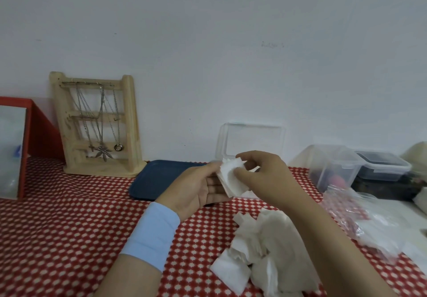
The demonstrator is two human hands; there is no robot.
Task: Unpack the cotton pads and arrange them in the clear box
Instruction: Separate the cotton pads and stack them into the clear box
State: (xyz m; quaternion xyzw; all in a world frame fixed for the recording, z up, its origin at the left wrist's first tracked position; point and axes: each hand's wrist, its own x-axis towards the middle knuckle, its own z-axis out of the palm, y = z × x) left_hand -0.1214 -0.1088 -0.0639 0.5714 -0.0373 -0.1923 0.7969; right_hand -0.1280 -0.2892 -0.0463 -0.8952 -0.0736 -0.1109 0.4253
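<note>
White square cotton pads [231, 180], small stack, above red-dotted bench [69, 227], before open clear plastic box [253, 138]. Left hand [196, 188] grips stack; right hand [261, 174] pinches top pad. Risk: loose pinch lets pads slide, scatter onto bench.

left hand [194, 188] | light-blue wristband [151, 234] | right hand [261, 176] | forearm bare

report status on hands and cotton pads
Left hand and right hand both pinch a small pad stack. Clear box open behind them, contents hidden. Loose pads piled on cloth, nothing blocking.
</note>
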